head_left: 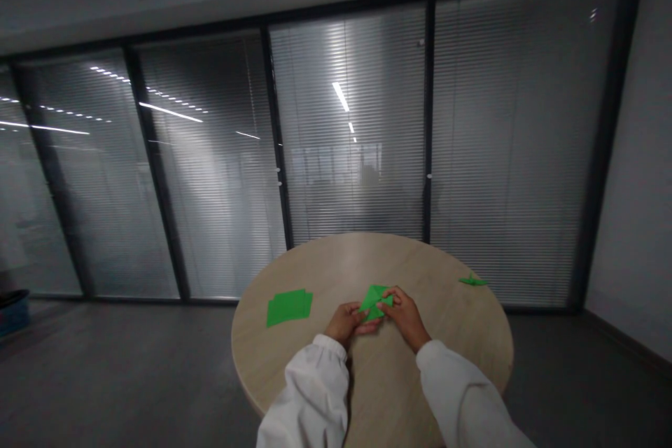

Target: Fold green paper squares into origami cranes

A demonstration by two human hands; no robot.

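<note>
Folded green paper (pixel 374 293), one: above round table (pixel 362 255), right of green sheets (pixel 288 306); pinched by fingers of left hand (pixel 343 323) and right hand (pixel 408 318). Handling: align edges, crease evenly.

Round table (pixel 357 259): pale top before me
Green sheets (pixel 286 307): overlapping, flat
Folded green piece (pixel 474 281): well right of the sheets

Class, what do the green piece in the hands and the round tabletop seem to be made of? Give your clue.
The green piece: probably matte paper, as it looks thin and folded.
The round tabletop: smooth wood or wood-look laminate, judging by its pale tan colour and faint streaks.
</note>
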